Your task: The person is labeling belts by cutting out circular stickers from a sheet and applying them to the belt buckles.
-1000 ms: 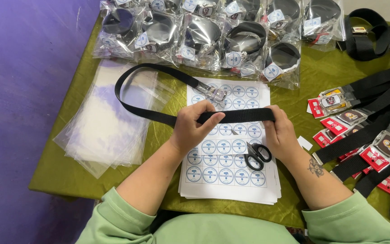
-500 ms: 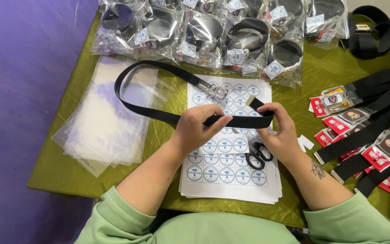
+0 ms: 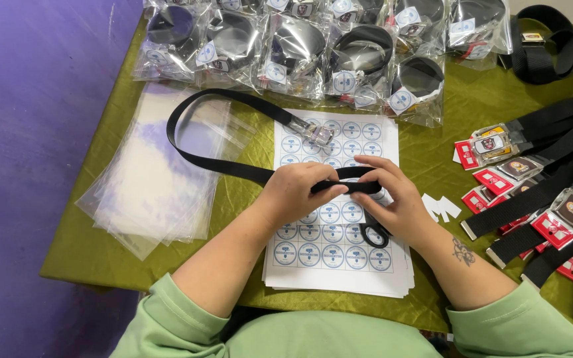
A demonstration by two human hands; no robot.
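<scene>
A black webbing belt [image 3: 207, 159] with a metal buckle [image 3: 318, 132] loops across the table and over a stack of round-sticker sheets [image 3: 313, 255]. My left hand [image 3: 296, 192] and my right hand [image 3: 396, 202] both pinch the belt's free end, folded over between them above the sheets. Black-handled scissors [image 3: 374, 235] lie on the sheets, partly hidden under my right hand.
Clear plastic bags [image 3: 154, 179] are stacked at the left. Bagged rolled belts [image 3: 300, 50] line the far edge. Several loose black belts with badge buckles and red tags [image 3: 538, 192] fan out at the right. Small white paper scraps [image 3: 442, 207] lie beside my right hand. The green cloth [image 3: 94, 258] covers the table.
My hands have come closer together, and the straight belt end between them is now doubled over into a short fold. The scissors are more covered by my right hand.
</scene>
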